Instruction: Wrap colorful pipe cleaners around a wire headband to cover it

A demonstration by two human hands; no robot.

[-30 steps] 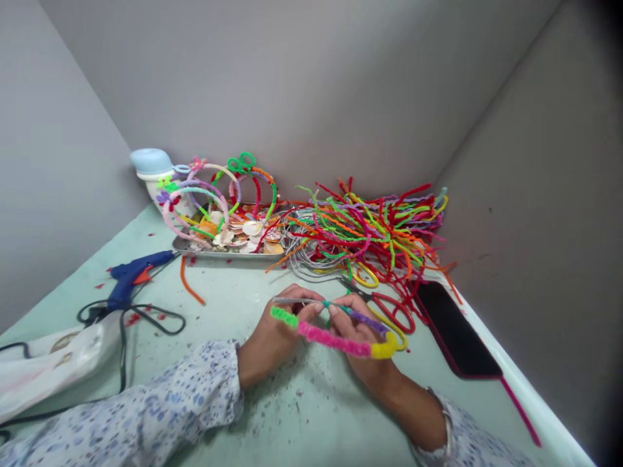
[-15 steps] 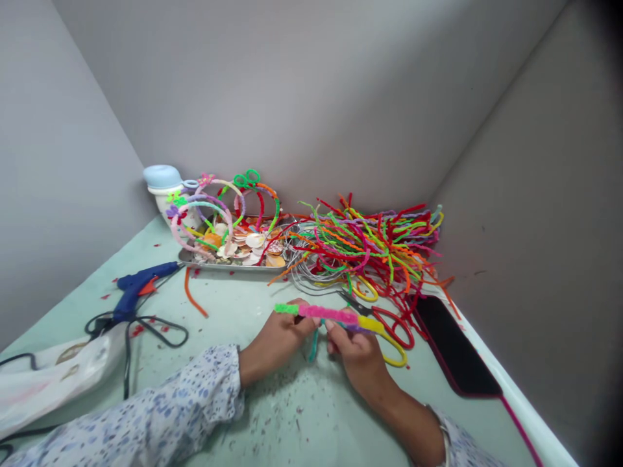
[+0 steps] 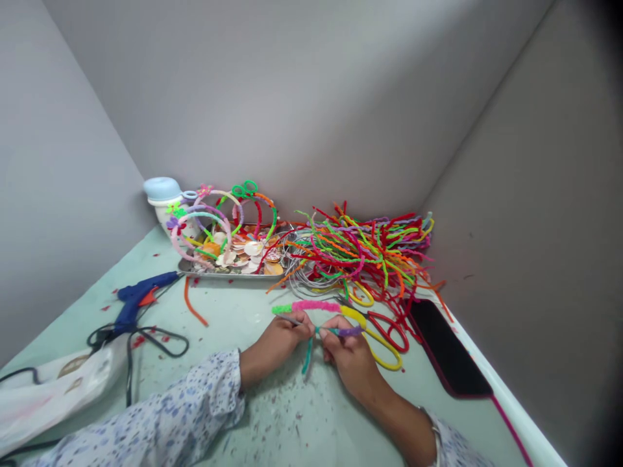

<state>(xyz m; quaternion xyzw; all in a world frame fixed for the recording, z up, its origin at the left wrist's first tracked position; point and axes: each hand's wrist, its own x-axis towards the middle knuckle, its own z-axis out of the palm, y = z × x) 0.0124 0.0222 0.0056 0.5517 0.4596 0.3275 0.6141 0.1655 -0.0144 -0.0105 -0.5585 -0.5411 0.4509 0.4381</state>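
Between my hands is a wire hoop wrapped in fuzzy pipe cleaner, with green, pink [image 3: 316,304], yellow and purple stretches. My left hand [image 3: 280,344] is closed, pinching the hoop near its bare grey wire. A teal pipe cleaner [image 3: 307,358] is wound on beside the purple stretch, and its loose tail hangs down between the hands. My right hand [image 3: 350,353] is closed too, its thumb and fingers pinched on the hoop at the teal winding. Scissors with red handles [image 3: 392,329] lie just beyond the right hand, along with yellow handle loops [image 3: 363,295].
Behind lies a heap of colored pipe cleaners [image 3: 370,250] beside coiled grey wire [image 3: 306,275]. A metal tray [image 3: 233,275] of shells holds finished-looking headbands [image 3: 228,227], near a white bottle [image 3: 170,211]. Left is a blue glue gun [image 3: 134,301] with its cord; right, a phone [image 3: 448,350].
The hoop has tilted, so its pink arc sits behind my fingers and the bare wire and purple stretch show. The teal tail has shifted slightly left and down.
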